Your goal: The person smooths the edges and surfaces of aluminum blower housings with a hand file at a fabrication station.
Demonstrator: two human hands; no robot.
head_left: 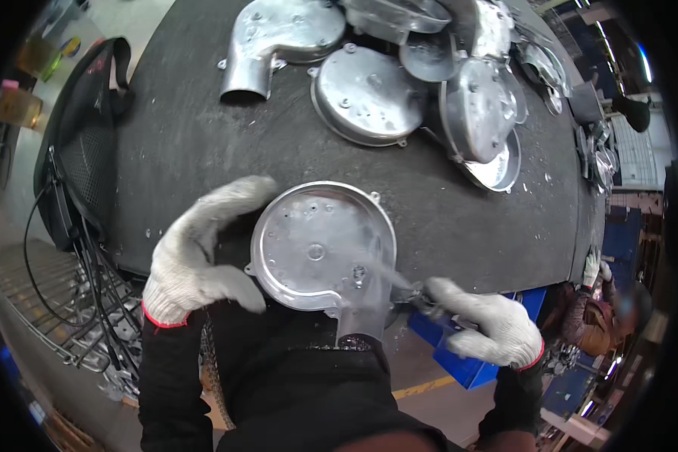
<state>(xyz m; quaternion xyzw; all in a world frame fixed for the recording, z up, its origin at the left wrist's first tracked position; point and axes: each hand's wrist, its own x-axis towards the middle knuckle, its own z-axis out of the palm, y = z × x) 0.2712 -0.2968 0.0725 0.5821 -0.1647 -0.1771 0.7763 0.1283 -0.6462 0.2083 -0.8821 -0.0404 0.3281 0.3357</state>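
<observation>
A round, silvery cast-metal housing [309, 233] lies on the dark table in front of me, its hollow side up and its short spout pointing toward my body. My left hand [196, 252], in a white knit glove with a red cuff, is at its left side. The fingers and thumb are spread in a wide curve, and I cannot tell if they touch the rim. At the lower right, my right hand [490, 320], gloved alike, is closed around a thin, blade-like tool [392, 276]. Motion smears the tool, whose tip reaches over the housing near the spout.
Several more metal housings [369, 94] are heaped at the far side of the table [181, 143]. A black mesh-backed item [83, 143] with cables stands at the left, above a wire rack [45, 301]. Blue bins [471, 369] sit below the near right edge. Another person [599, 301] works far right.
</observation>
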